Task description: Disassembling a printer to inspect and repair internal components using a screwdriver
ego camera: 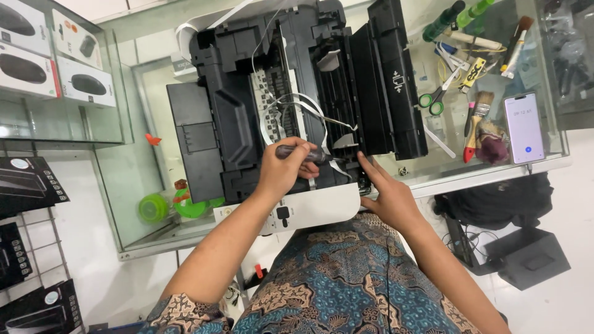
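Head view: left hand (283, 167) grips screwdriver (303, 153) over opened black printer (297, 93); right hand (387, 195) flat, fingers spread

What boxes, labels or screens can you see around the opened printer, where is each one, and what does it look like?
White mouse boxes: far left, inside glass case, rectangular, black mouse pictured.
Black flat packages: left wall rack, rectangular, pale print.
Smartphone: right on glass counter, upright rectangle, lit pale screen.
White symbol label: on black printer right panel.
Left hand holds dark screwdriver; right hand rests at printer's edge.
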